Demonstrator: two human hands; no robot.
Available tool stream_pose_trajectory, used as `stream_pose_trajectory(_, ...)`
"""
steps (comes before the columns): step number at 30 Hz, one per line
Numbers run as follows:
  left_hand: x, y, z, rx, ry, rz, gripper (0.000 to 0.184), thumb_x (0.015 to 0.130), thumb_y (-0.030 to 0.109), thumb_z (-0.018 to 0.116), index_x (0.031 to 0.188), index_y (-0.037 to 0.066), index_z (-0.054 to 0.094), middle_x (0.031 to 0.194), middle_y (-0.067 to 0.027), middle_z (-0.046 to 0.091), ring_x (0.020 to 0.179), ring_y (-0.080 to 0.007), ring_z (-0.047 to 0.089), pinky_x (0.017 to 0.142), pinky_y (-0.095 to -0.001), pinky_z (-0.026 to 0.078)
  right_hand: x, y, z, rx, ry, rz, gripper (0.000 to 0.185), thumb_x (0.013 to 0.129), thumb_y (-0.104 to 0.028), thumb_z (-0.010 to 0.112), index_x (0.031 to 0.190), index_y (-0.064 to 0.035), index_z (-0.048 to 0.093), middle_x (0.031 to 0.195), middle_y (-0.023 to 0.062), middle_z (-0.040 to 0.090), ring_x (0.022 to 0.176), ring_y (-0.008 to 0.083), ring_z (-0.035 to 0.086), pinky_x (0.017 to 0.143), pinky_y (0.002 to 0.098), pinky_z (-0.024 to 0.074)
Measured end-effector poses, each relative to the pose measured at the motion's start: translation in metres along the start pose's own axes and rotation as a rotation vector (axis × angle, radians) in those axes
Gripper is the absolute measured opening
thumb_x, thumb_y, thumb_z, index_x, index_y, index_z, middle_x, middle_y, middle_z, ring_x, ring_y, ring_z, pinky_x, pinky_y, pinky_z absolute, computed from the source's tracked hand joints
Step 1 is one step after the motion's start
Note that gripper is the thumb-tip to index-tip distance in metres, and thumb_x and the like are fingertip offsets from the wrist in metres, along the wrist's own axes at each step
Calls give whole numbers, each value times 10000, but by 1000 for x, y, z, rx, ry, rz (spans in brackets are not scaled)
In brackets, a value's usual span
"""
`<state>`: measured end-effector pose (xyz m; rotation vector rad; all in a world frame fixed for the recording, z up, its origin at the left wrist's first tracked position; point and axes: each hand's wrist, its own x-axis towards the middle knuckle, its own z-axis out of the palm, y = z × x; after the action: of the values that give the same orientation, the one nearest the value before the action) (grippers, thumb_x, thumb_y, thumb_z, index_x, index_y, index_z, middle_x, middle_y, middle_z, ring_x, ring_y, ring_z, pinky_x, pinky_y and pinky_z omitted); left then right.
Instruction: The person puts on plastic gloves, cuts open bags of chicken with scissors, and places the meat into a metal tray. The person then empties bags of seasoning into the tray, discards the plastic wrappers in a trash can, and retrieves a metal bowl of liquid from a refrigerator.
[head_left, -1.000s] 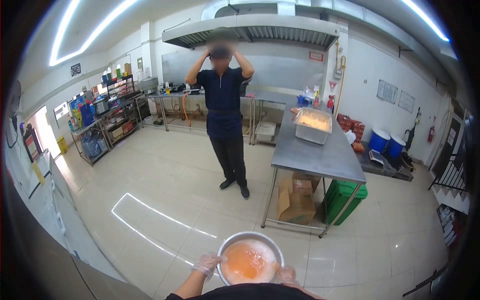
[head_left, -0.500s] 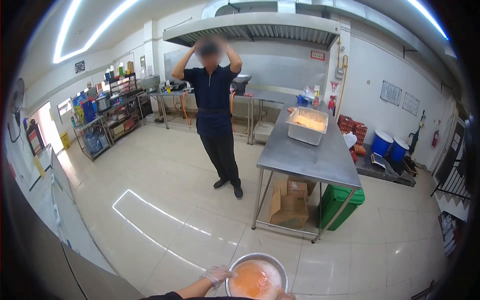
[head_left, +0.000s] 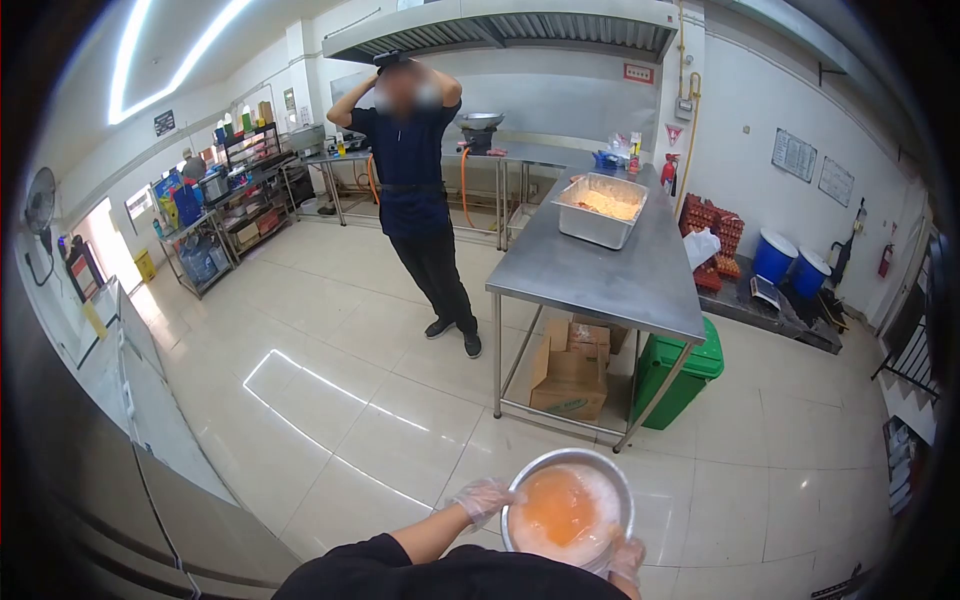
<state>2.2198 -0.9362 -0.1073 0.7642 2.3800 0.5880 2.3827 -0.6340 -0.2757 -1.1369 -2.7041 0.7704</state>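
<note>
A round metal bowl (head_left: 628, 492) holds orange liquid (head_left: 558, 508) with white foam around it. My left hand (head_left: 484, 500), in a clear plastic glove, grips the bowl's left rim. On the lower right rim my right hand (head_left: 627, 560), gloved the same way, is closed on the bowl. Part of the bowl's near edge is hidden behind my dark clothing. Beyond it, a steel table (head_left: 600, 285) bears a deep metal tray (head_left: 598, 229) of pale yellow food.
A person (head_left: 410, 165) in dark clothes stands left of the table, both hands raised to the head. Beneath the table are cardboard boxes (head_left: 570, 385) and a green bin (head_left: 680, 372). Shelving (head_left: 250, 190) stands at the left; blue barrels (head_left: 773, 258) are at the right.
The bowl and both my hands have shifted right in view. The table now appears nearer and further left. The other person appears further left, hands still at the head.
</note>
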Motion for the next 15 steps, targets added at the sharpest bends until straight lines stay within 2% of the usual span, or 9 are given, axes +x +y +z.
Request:
stream_pose_trajectory(2,19,6,1,-143,54,-44,423,793,481,454,893,109,629,712,-139,569,690,-266,534,648,-369,414,20,-8,-25,-139,217,-363,379,754,-417,539,660,-53,590,549,134,566,528,312,552,526,423,446)
stream_pose_trajectory(4,42,7,0,-354,100,-131,440,766,496,500,821,84,646,599,-124,536,589,-237,504,588,-355,407,47,-30,-52,81,184,-220,393,725,-376,592,640,7,558,577,170,559,504,294,533,489,394,438)
stream_pose_trajectory(6,53,21,-19,-461,163,-60,457,743,504,527,757,62,642,553,-107,507,551,-209,467,555,-339,387,83,-33,-54,347,135,-81,398,700,-354,630,637,29,541,576,166,549,497,266,528,473,369,436)
stream_pose_trajectory(8,77,16,-25,-560,217,-3,468,733,505,543,719,46,633,533,-95,494,531,-192,448,535,-328,375,133,-34,-39,653,61,56,383,679,-351,655,651,14,538,545,124,537,507,227,536,477,348,439)
stream_pose_trajectory(11,133,-2,-33,-629,309,70,462,733,493,558,695,36,613,541,-79,495,533,-177,445,529,-315,369,163,-100,-87,990,-20,32,340,671,-260,685,696,34,517,600,114,539,522,192,516,464,342,424)
stream_pose_trajectory(13,151,16,-70,-585,403,126,453,727,483,581,675,34,602,549,-60,496,540,-161,444,531,-300,368,185,-152,-122,904,27,106,332,662,-233,694,697,41,510,635,114,541,532,185,514,460,333,420)
stream_pose_trajectory(14,168,16,-80,-595,386,126,445,724,480,589,679,38,605,556,-53,495,547,-154,443,533,-297,364,197,-167,-131,856,45,150,329,658,-219,699,697,45,506,653,114,542,538,182,512,458,328,419)
stream_pose_trajectory(15,185,13,-90,-604,368,122,438,721,478,597,684,42,608,564,-46,494,555,-148,443,535,-294,361,218,-170,-132,854,45,100,327,660,-225,694,696,40,506,650,112,541,541,185,514,465,328,421)
